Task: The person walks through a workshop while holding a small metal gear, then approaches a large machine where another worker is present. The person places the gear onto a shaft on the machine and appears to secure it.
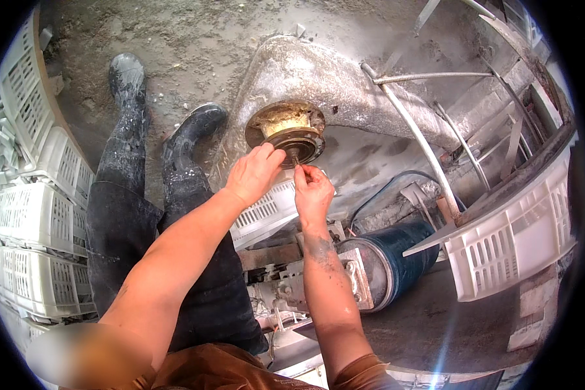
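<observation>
A rusty, yellowish metal hub (286,120) with round flanges projects from a whitish, dust-caked housing (318,68) ahead of me. My left hand (257,172) has its fingers bent and pressed together at the near flange's left edge. Just to its right, in front of the hub's dark centre, my right hand (313,188) is closed in a pinch. A thin dark shaft or bolt end (295,158) shows at those fingertips. Whether they grip it or some small part on it is too small to tell.
White slotted plastic crates (23,218) are stacked on the left, and another crate (510,234) is at the right. A blue cylindrical motor (413,253) lies below a bent metal frame (406,123). My boots (198,123) rest on the dusty floor (182,32).
</observation>
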A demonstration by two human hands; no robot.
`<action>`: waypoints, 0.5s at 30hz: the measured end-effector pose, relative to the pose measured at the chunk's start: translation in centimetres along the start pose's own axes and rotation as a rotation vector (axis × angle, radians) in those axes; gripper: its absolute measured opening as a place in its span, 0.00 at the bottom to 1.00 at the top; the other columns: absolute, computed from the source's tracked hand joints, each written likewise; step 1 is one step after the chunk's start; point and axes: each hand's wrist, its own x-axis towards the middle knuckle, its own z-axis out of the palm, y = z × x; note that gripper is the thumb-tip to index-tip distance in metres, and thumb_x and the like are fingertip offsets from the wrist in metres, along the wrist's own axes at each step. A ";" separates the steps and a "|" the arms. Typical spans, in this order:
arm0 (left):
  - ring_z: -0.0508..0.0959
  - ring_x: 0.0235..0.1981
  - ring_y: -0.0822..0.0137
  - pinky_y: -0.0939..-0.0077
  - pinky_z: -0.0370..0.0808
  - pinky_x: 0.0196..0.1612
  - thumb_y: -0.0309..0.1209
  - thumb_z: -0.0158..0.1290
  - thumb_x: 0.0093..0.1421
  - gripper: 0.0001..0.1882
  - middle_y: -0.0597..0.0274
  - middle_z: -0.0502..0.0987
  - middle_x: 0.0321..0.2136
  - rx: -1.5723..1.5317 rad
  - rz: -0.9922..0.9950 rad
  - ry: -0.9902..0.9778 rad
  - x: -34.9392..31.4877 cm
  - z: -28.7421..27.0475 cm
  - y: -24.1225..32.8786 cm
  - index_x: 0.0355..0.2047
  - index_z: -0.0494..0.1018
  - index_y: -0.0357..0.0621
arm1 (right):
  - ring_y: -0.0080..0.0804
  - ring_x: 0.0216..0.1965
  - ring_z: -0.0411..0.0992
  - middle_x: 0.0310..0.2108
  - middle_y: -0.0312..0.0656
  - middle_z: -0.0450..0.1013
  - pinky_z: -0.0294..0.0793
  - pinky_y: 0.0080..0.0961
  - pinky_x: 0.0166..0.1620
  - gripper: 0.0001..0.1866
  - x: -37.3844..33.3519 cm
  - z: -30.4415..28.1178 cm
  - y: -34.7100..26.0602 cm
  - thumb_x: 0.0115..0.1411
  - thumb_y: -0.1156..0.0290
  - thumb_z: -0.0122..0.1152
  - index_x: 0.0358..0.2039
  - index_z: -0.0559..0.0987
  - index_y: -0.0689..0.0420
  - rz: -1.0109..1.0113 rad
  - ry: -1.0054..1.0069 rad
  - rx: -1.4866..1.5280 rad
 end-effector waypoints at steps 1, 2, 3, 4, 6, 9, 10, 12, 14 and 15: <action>0.76 0.35 0.52 0.58 0.76 0.35 0.27 0.59 0.52 0.15 0.58 0.69 0.34 -0.008 -0.008 0.014 -0.1 -0.1 0.0 0.40 0.69 0.46 | 0.37 0.25 0.78 0.26 0.49 0.78 0.75 0.28 0.32 0.10 0.2 -0.3 -0.5 0.55 0.70 0.65 0.31 0.82 0.65 -0.057 -0.005 -0.073; 0.76 0.35 0.52 0.58 0.76 0.35 0.27 0.59 0.52 0.15 0.58 0.69 0.34 -0.009 -0.014 0.016 -0.2 -0.2 0.0 0.40 0.70 0.47 | 0.38 0.26 0.78 0.26 0.50 0.78 0.75 0.29 0.32 0.10 0.3 -0.4 -0.8 0.55 0.70 0.65 0.30 0.82 0.65 -0.115 -0.011 -0.145; 0.76 0.35 0.52 0.58 0.76 0.35 0.28 0.59 0.52 0.15 0.58 0.69 0.34 -0.011 -0.020 0.018 -0.3 -0.4 0.0 0.40 0.70 0.47 | 0.39 0.26 0.78 0.26 0.50 0.78 0.75 0.29 0.32 0.10 0.2 -0.4 -1.0 0.55 0.70 0.65 0.30 0.82 0.65 -0.092 -0.019 -0.132; 0.76 0.35 0.52 0.58 0.76 0.35 0.28 0.59 0.53 0.14 0.58 0.69 0.34 -0.012 -0.024 0.020 -0.3 -0.4 0.0 0.39 0.70 0.47 | 0.39 0.26 0.78 0.26 0.50 0.78 0.76 0.30 0.33 0.10 0.3 -0.5 -1.1 0.55 0.70 0.65 0.30 0.82 0.65 -0.069 -0.026 -0.118; 0.77 0.34 0.51 0.58 0.76 0.35 0.29 0.58 0.54 0.13 0.57 0.70 0.34 -0.026 -0.108 0.023 -0.9 -0.2 0.8 0.40 0.71 0.48 | 0.40 0.27 0.78 0.27 0.51 0.78 0.76 0.30 0.33 0.10 0.3 -0.5 -1.3 0.55 0.70 0.64 0.30 0.82 0.65 -0.045 -0.034 -0.104; 0.77 0.34 0.51 0.58 0.76 0.35 0.30 0.56 0.57 0.13 0.57 0.71 0.33 -0.080 -0.187 0.020 -1.1 -0.1 1.6 0.43 0.72 0.50 | 0.39 0.28 0.79 0.27 0.51 0.78 0.76 0.29 0.34 0.10 0.3 -0.6 -1.4 0.55 0.70 0.64 0.31 0.82 0.65 -0.045 -0.036 -0.098; 0.77 0.34 0.51 0.58 0.76 0.35 0.30 0.55 0.58 0.13 0.57 0.72 0.33 -0.104 -0.207 0.017 -1.1 -0.1 1.8 0.45 0.73 0.51 | 0.39 0.28 0.79 0.27 0.51 0.78 0.76 0.29 0.34 0.10 0.4 -0.6 -1.5 0.55 0.69 0.64 0.31 0.82 0.65 -0.046 -0.037 -0.093; 0.77 0.35 0.51 0.58 0.76 0.36 0.30 0.53 0.59 0.16 0.57 0.74 0.34 -0.121 -0.205 -0.064 -0.8 -0.1 2.0 0.49 0.73 0.53 | 0.39 0.28 0.79 0.28 0.51 0.79 0.76 0.29 0.35 0.11 0.3 -0.7 -1.5 0.55 0.69 0.64 0.31 0.82 0.65 -0.030 -0.048 -0.089; 0.78 0.35 0.51 0.58 0.76 0.36 0.29 0.52 0.60 0.18 0.57 0.76 0.34 -0.124 -0.208 -0.120 -0.2 0.0 1.8 0.52 0.73 0.55 | 0.40 0.29 0.79 0.28 0.51 0.79 0.77 0.29 0.35 0.11 0.3 -0.6 -1.7 0.55 0.69 0.64 0.32 0.82 0.65 0.003 -0.067 -0.088; 0.78 0.36 0.51 0.58 0.76 0.36 0.29 0.51 0.60 0.19 0.57 0.76 0.34 -0.118 -0.213 -0.137 0.1 0.2 1.6 0.53 0.72 0.55 | 0.40 0.29 0.79 0.28 0.51 0.79 0.77 0.29 0.35 0.11 0.4 -0.6 -1.7 0.54 0.69 0.64 0.32 0.82 0.65 -0.010 -0.062 -0.104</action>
